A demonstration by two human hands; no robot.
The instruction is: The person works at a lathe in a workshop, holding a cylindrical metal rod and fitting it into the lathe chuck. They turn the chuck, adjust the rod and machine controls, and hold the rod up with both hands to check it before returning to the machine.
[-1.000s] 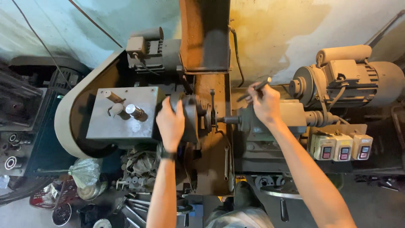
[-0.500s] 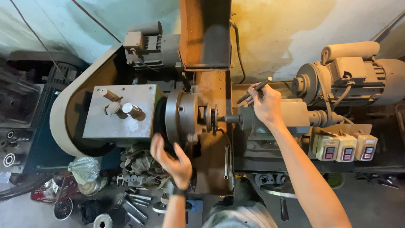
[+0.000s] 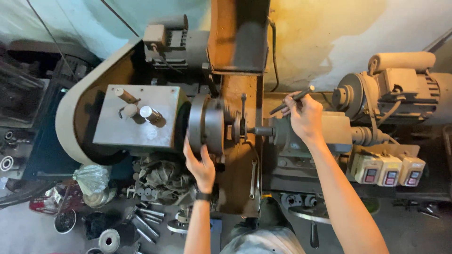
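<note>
I look down on an old metal lathe. My left hand [image 3: 201,163] grips the lower rim of the round grey chuck [image 3: 206,123] at the middle of the machine. My right hand [image 3: 305,114] is closed around a dark lever handle [image 3: 293,99] on top of the grey tailstock [image 3: 325,131], to the right of the chuck. A short shaft [image 3: 260,131] runs from the tailstock toward the chuck. A grey headstock cover [image 3: 136,117] with short pegs sits left of the chuck.
An electric motor [image 3: 400,89] stands at the right, with three cream switch boxes [image 3: 388,169] below it. A wide belt [image 3: 70,113] loops round the left side. A wrench [image 3: 253,178] lies on the bed. Loose metal parts [image 3: 141,221] and a plastic bag [image 3: 92,178] lie on the floor.
My left hand left the chuck's top face, dropped below it, then came back up onto the chuck's lower rim. My right hand stayed on the lever.
</note>
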